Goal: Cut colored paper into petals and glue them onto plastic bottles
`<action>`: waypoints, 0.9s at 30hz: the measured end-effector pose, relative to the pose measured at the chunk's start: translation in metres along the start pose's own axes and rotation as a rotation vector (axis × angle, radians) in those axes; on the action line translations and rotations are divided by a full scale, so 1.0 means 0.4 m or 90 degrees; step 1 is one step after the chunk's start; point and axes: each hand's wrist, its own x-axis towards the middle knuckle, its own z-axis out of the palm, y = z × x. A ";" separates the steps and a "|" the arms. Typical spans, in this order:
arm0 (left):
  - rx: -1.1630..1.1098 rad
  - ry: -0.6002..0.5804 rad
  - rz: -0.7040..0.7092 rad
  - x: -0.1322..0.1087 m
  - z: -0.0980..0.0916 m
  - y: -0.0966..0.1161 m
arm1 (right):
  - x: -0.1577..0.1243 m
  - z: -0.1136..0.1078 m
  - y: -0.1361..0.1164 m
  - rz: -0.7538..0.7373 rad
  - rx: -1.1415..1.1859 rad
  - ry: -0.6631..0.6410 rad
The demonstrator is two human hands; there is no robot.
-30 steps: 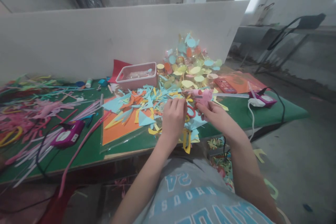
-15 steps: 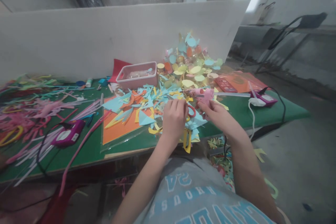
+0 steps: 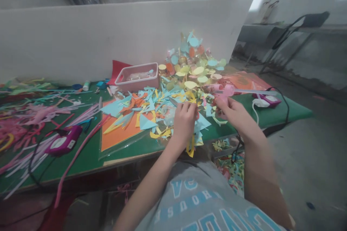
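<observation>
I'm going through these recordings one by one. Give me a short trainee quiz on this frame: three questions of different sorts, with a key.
1. True or false: the left hand rests among the paper scraps.
2. Whose fingers are on the pink tool? A: the left hand; B: the right hand; C: neither.
3. Fill in: the pink tray stands just in front of the white ____.

Key: 1 true; 2 B; 3 board.
</observation>
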 end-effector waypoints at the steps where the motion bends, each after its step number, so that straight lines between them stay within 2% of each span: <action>1: -0.011 -0.022 0.010 0.006 0.020 0.009 | 0.003 -0.010 0.005 -0.003 0.000 0.016; 5: -0.026 -0.159 0.100 0.013 0.093 0.059 | 0.015 -0.051 0.027 0.005 0.017 0.088; 8: 0.005 -0.235 0.126 -0.008 0.101 0.085 | 0.014 -0.080 0.034 0.030 0.016 0.127; 10: 0.006 -0.238 0.101 -0.025 0.071 0.082 | 0.011 -0.092 0.034 0.036 0.018 0.132; 13: -0.059 -0.206 0.024 -0.044 -0.024 0.046 | 0.006 -0.087 0.031 0.042 0.029 0.133; 15: -0.118 -0.183 -0.079 -0.050 -0.106 0.009 | 0.003 -0.067 0.026 0.044 0.037 0.116; 17: -0.127 -0.196 -0.188 -0.056 -0.184 -0.034 | 0.000 -0.037 0.016 0.038 0.031 0.081; 20: -0.086 -0.173 -0.354 -0.072 -0.260 -0.101 | -0.012 0.014 -0.007 0.025 -0.024 0.007; 23: -0.077 -0.139 -0.415 -0.099 -0.272 -0.165 | -0.028 0.056 -0.032 0.004 -0.073 -0.085; 27: -0.072 -0.137 -0.402 -0.135 -0.229 -0.218 | -0.038 0.088 -0.048 -0.019 -0.120 -0.131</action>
